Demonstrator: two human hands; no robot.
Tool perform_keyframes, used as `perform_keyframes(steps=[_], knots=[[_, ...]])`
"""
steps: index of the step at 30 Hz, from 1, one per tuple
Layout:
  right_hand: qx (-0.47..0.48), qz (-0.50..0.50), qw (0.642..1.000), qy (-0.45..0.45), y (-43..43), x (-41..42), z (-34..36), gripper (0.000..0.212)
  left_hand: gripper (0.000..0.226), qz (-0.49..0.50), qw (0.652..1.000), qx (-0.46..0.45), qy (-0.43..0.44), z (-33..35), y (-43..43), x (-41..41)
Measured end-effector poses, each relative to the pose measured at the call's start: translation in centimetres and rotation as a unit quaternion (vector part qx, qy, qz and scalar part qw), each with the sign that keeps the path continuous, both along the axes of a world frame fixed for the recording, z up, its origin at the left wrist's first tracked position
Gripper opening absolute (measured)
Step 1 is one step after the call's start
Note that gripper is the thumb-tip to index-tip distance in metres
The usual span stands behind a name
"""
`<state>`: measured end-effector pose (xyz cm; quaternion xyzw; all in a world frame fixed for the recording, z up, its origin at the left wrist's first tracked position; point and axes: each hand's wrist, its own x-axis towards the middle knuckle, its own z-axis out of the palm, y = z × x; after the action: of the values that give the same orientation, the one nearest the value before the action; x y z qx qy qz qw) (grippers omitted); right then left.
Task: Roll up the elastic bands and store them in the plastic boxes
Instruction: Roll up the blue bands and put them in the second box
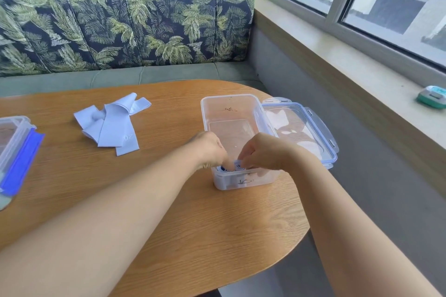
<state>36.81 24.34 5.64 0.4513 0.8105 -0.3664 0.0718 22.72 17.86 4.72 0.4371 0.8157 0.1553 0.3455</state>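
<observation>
Both hands met over the near end of the open plastic box [241,183], which stood on the desk [169,212]. The left hand [210,149] and the right hand [263,152], fingers curled, pinched a rolled elastic band [237,166] just inside the box's near wall. The lid [301,128] lay just beside the box on its right. Unrolled pale bands [111,125] lay heaped well apart to the left. A second box [12,137], with a blue strip [21,164] against it, sat at the desk's left edge.
</observation>
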Motion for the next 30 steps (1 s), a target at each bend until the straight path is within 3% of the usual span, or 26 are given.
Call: perform_keyframes(steps=[10,19,30], knots=[[0.008,-0.009,1.0,0.009,-0.1,0.2,-0.1,0.016,0.027,0.029,0.996,0.046,-0.067,0.5,0.0,-0.3],[0.027,-0.017,0.999,0.006,0.2,0.3,0.0,0.02,0.024,0.019,0.998,0.048,-0.02,0.3,0.0,0.2],[0.031,-0.004,0.999,-0.02,0.2,0.2,0.3,0.028,0.037,-0.003,0.999,0.013,0.048,0.7,-0.1,1.0]])
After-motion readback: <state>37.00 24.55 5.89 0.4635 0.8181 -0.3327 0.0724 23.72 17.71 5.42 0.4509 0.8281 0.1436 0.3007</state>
